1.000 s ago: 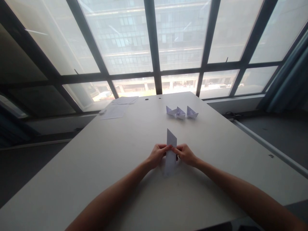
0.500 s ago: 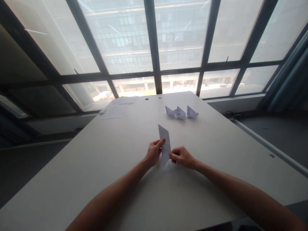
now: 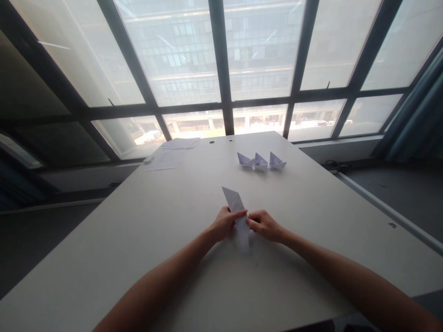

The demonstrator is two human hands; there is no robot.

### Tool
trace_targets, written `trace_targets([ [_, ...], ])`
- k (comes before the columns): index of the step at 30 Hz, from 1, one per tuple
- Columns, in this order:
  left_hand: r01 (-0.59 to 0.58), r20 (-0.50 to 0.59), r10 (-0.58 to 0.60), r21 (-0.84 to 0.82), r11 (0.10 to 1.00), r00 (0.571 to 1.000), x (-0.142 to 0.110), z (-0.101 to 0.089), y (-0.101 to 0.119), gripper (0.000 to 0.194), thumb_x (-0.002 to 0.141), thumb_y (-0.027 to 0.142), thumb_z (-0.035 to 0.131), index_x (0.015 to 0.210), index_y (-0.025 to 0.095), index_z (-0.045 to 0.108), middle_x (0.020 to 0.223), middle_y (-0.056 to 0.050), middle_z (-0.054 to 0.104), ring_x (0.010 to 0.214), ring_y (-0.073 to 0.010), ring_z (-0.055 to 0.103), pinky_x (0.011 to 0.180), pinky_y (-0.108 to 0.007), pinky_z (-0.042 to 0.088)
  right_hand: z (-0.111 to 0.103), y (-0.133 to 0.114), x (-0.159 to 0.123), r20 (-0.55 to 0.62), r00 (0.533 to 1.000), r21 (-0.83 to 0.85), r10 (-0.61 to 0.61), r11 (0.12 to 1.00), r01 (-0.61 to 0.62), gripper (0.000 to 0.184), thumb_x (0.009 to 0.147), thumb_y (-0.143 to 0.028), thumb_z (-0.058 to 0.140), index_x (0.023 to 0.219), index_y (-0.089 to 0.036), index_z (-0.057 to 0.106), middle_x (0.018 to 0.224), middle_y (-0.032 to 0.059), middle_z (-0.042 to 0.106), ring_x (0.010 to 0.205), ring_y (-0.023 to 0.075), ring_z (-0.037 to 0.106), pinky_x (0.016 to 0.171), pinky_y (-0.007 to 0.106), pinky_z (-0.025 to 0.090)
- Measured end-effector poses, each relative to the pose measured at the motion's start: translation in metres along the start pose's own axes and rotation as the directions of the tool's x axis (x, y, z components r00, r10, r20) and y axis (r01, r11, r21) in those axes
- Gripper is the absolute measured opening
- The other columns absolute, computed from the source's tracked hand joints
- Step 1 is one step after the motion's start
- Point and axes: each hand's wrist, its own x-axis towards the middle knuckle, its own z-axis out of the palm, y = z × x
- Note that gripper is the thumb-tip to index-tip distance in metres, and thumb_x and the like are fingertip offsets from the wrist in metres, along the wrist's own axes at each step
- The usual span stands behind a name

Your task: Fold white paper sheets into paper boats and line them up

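A folded white paper strip [image 3: 237, 216] lies slanted on the pale table [image 3: 173, 240], its far end pointing up and left. My left hand [image 3: 224, 224] pinches its left side with thumb and fingers closed on it. My right hand [image 3: 265, 226] pinches the right side, fingers curled. Both hands meet at the strip's middle, close to the tabletop.
Three folded paper boats [image 3: 261, 161] stand in a row farther back on the table. Loose white sheets [image 3: 169, 154] lie at the far left corner. Big windows with dark frames [image 3: 221, 69] rise behind the table. A grey floor drops off to the right.
The paper strip has come down from a raised, tilted hold to lie lower and more slanted on the table. Both hands have closed in on its middle again.
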Motion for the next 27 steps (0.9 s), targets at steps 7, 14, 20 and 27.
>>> trace_targets([
  [7, -0.087, -0.124, 0.069, -0.147, 0.985, 0.990, 0.007, -0.002, 0.006, 0.032, 0.060, 0.031, 0.088, 0.075, 0.010, 0.067, 0.068, -0.003, 0.064, 0.058, -0.0104, 0.056, 0.054, -0.022, 0.042, -0.008, -0.007, -0.002, 0.090, 0.996, -0.009, 0.028, 1.000, -0.027, 0.029, 0.079, -0.029, 0.054, 0.055, -0.017, 0.045, 0.052, -0.0057, 0.035, 0.050, 0.0078, 0.030, 0.046, 0.022, 0.021],
  [14, -0.162, -0.284, 0.097, -0.217, 0.963, 0.954, 0.017, -0.011, 0.009, 0.036, 0.057, 0.036, 0.088, 0.075, 0.012, 0.068, 0.067, 0.001, 0.064, 0.055, -0.0073, 0.052, 0.050, -0.019, 0.038, -0.010, -0.007, -0.004, 0.141, 0.990, -0.008, 0.030, 1.000, -0.029, 0.030, 0.076, -0.028, 0.054, 0.051, -0.018, 0.041, 0.050, -0.0058, 0.034, 0.049, 0.0074, 0.029, 0.046, 0.022, 0.020],
  [20, -0.054, -0.103, 0.036, -0.183, 0.982, 0.994, 0.010, -0.006, 0.004, 0.040, 0.060, 0.037, 0.088, 0.085, 0.011, 0.071, 0.070, -0.003, 0.065, 0.058, -0.0106, 0.057, 0.056, -0.022, 0.043, -0.005, 0.001, -0.003, 0.012, 0.999, 0.008, 0.051, 0.999, -0.051, 0.029, 0.078, -0.029, 0.053, 0.052, -0.017, 0.048, 0.049, -0.0042, 0.044, 0.048, 0.0086, 0.036, 0.047, 0.021, 0.025],
  [27, -0.062, 0.067, 0.060, 0.037, 0.997, 0.996, 0.000, 0.004, -0.004, 0.032, 0.066, 0.035, 0.084, 0.079, 0.008, 0.072, 0.077, -0.009, 0.070, 0.068, -0.0181, 0.064, 0.067, -0.028, 0.046, 0.002, 0.006, -0.001, -0.111, 0.994, 0.039, -0.001, 0.999, 0.005, 0.038, 0.087, -0.041, 0.050, 0.058, -0.018, 0.044, 0.054, -0.0044, 0.037, 0.052, 0.0091, 0.032, 0.048, 0.023, 0.022],
])
